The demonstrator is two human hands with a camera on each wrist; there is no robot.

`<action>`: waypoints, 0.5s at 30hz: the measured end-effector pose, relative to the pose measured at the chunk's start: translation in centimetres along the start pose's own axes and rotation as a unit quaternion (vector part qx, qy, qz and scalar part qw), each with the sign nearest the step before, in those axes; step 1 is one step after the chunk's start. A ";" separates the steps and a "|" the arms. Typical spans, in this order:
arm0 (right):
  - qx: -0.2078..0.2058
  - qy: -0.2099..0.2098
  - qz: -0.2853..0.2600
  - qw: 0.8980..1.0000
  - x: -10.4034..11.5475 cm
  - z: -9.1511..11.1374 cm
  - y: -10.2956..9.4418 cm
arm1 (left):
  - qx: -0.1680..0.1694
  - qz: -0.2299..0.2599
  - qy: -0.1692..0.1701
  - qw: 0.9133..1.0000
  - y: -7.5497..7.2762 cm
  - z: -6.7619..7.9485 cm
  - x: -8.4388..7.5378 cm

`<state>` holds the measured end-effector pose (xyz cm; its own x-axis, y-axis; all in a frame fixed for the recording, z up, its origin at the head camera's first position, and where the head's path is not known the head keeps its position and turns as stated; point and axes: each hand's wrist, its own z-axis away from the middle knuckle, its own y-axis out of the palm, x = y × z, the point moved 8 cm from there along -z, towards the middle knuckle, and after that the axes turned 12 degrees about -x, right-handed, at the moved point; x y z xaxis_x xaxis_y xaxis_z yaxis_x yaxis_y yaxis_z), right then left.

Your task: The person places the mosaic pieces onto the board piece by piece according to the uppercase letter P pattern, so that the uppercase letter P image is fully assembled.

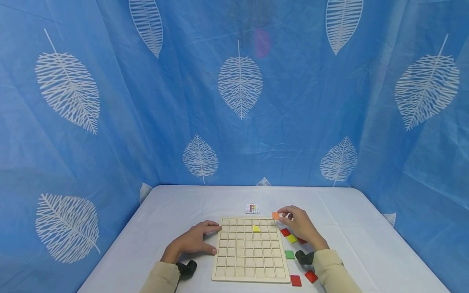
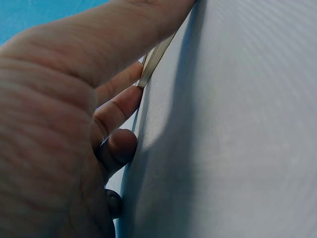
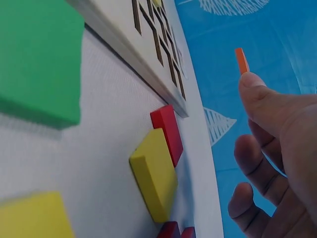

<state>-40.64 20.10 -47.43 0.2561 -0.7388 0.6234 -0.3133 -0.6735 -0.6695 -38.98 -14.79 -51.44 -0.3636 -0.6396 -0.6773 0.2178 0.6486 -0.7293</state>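
Note:
Between thumb and fingertip, my right hand [image 1: 298, 221] pinches a thin square orange tile [image 1: 275, 215] over the far right corner of a wooden grid board [image 1: 250, 279]. The right wrist view shows this orange tile [image 3: 241, 61] raised off the table, the other fingers loosely bent. My left hand [image 1: 193, 239] rests at the board's left side, thumb and fingertips against its edge; in the left wrist view its fingers [image 2: 119, 109] reach the board's side [image 2: 156, 59]. One yellow tile [image 1: 256, 228] lies in a cell of the second row from the far edge.
Behind the board lies a small pattern card [image 1: 252, 208]. Along the right side are a red tile [image 1: 285, 232], a yellow tile [image 1: 291, 239], a green tile [image 1: 290, 254] and more red tiles [image 1: 295, 280] near the front. A blue leaf-print curtain [image 1: 293, 122] surrounds the white table [image 1: 183, 203].

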 end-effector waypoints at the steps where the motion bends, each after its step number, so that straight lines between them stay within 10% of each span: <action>1: -0.001 0.001 -0.002 1.000 0.1 0.0 0.0 | -0.001 -0.002 0.000 1.000 0.0 0.0 0.0; 15: -0.013 0.008 -0.055 0.998 1.5 0.1 0.6 | 0.001 0.001 0.006 1.000 -0.1 0.2 -0.2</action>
<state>-40.39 18.64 -46.91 0.2762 -0.6592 0.6994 -0.3072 -0.7501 -0.5857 -38.74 -14.76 -51.27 -0.3738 -0.6335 -0.6774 0.2197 0.6491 -0.7283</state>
